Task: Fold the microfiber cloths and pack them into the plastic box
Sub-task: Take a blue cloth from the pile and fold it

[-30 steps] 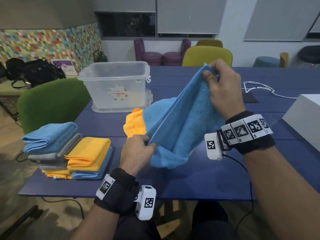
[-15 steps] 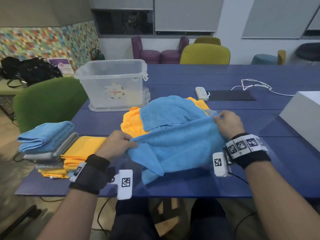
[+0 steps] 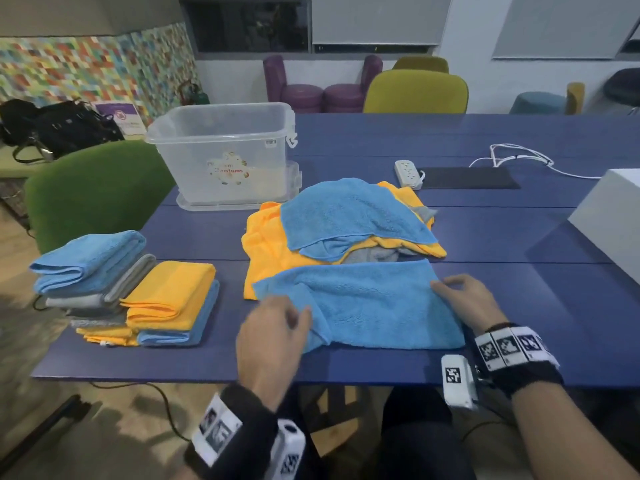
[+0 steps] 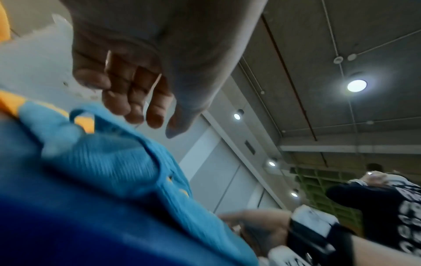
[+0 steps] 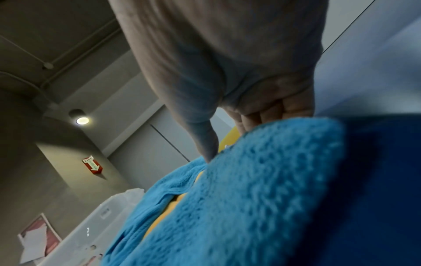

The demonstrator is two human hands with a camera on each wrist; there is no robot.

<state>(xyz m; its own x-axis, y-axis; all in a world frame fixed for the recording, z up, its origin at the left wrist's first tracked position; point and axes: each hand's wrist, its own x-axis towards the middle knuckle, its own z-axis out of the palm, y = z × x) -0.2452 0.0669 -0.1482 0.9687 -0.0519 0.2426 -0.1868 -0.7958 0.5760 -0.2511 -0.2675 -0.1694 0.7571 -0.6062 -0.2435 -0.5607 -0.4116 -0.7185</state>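
Observation:
A blue cloth [image 3: 374, 306] lies flat near the table's front edge, its left corner turned over. My left hand [image 3: 277, 323] hovers over that corner with loosely curled fingers [image 4: 141, 108] and holds nothing. My right hand [image 3: 460, 292] is at the cloth's far right corner; in the right wrist view its thumb [image 5: 205, 144] sits on the blue cloth [image 5: 250, 198] and its fingers go behind the edge. A loose pile of blue [image 3: 346, 209] and yellow cloths [image 3: 270, 251] lies just behind. The clear plastic box [image 3: 225, 150] stands open at the back left.
Two stacks of folded cloths, blue on grey [image 3: 90, 261] and yellow on blue [image 3: 169, 292], sit at the table's left front. A green chair [image 3: 97, 188] stands left. A power strip [image 3: 408, 173], dark mat [image 3: 464, 178], white cable [image 3: 519, 157] and white box [image 3: 613, 216] lie right.
The blue cloth, held up in both hands a second ago, has come down flat onto the table. My left hand has let go of its corner and pulled back.

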